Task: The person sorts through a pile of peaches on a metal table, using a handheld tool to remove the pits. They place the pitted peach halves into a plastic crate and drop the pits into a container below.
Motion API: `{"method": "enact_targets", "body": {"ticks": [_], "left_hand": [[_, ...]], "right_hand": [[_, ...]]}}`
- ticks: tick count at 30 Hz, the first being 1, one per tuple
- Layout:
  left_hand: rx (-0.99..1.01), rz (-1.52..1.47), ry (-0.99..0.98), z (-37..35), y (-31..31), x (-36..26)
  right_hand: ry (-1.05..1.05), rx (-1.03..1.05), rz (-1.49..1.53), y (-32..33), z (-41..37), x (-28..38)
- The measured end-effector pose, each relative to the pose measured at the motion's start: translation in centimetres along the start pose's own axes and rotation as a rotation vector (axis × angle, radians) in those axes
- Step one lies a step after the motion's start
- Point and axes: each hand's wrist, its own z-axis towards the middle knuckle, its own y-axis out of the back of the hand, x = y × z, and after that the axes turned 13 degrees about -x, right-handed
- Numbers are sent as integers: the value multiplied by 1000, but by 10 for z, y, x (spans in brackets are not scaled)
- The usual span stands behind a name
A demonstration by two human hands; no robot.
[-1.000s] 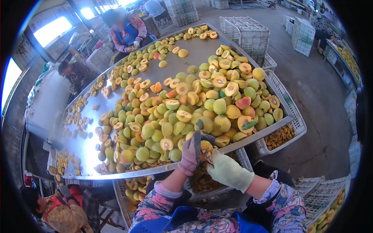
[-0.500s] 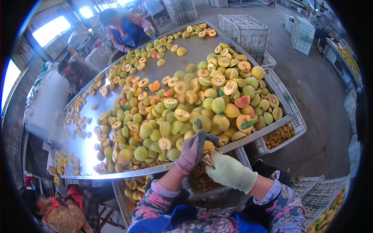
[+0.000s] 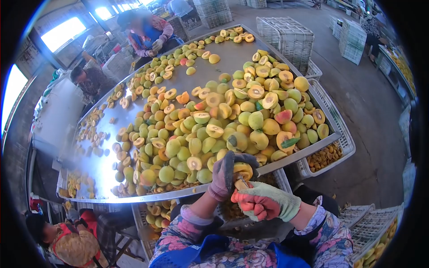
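My left hand (image 3: 223, 175), in a pink and dark grey glove, is closed around a halved yellow peach (image 3: 243, 169) at the front edge of the metal table. Close against it, my right hand (image 3: 264, 202) wears a pale green glove with an orange-red palm. Its fingers are wrapped round a small tool (image 3: 241, 183) whose tip meets the cut fruit; the tool's exact kind is hard to make out. Just beyond my hands lies a large heap of green-yellow peaches (image 3: 214, 130), many of them cut in half with stones showing.
The metal table (image 3: 192, 82) has a raised rim. Beneath its right side sits a white crate (image 3: 350, 142) of brownish pieces. Stacked crates (image 3: 286, 38) stand behind. A co-worker (image 3: 152, 33) is at the far edge, another person (image 3: 76, 236) sits at lower left.
My right hand has turned over, so its orange-red palm side and curled fingers now show. The fruit's opening faces up more. The far co-worker's hands have come together.
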Motion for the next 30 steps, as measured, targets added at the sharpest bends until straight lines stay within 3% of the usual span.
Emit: {"method": "enact_targets", "body": {"ticks": [5,6,8,9,11,12,14,16,18,20,21,22,23,24,25,26,28,30], "left_hand": [[-83,-111,308,-14,1,19],[-162,-493,614,-4,0,6],[-247,-884,902,0,0,1],[-250,-582,769,-2,2,6],[-237,-314,645,-7,8,8],[-238,-177,588,-10,11,8],[-276,-367,706,-9,24,-3],[-311,-288,702,-12,44,-20],[-364,-152,679,-18,71,-41],[-333,385,411,-43,104,-61],[-390,334,632,-57,129,-66],[-400,496,572,-84,156,-62],[-407,737,650,-102,173,-71],[-320,964,615,-115,186,-84],[-226,1225,746,-128,194,-92],[-153,1284,801,-146,205,-91],[-56,1404,781,-159,212,-88],[-177,1395,688,-146,206,-93]], "right_hand": [[25,186,136,1,6,-8],[41,101,45,-3,4,-7],[55,18,-58,-6,4,-9],[288,-111,-470,-4,7,-14],[729,-341,-1403,12,16,-27],[740,-336,-1413,22,19,-34],[555,-568,-1740,35,23,-36],[536,-708,-1837,35,30,-36],[580,-700,-1793,25,18,-24],[523,-791,-1855,27,17,-29],[510,-842,-1840,29,18,-30],[514,-854,-1835,29,15,-28],[555,-842,-1821,28,11,-26],[593,-836,-1803,28,6,-25],[613,-827,-1827,30,8,-28],[609,-847,-1820,30,4,-29],[785,-744,-1724,27,-4,-28],[704,-789,-1669,42,15,-31]]}}
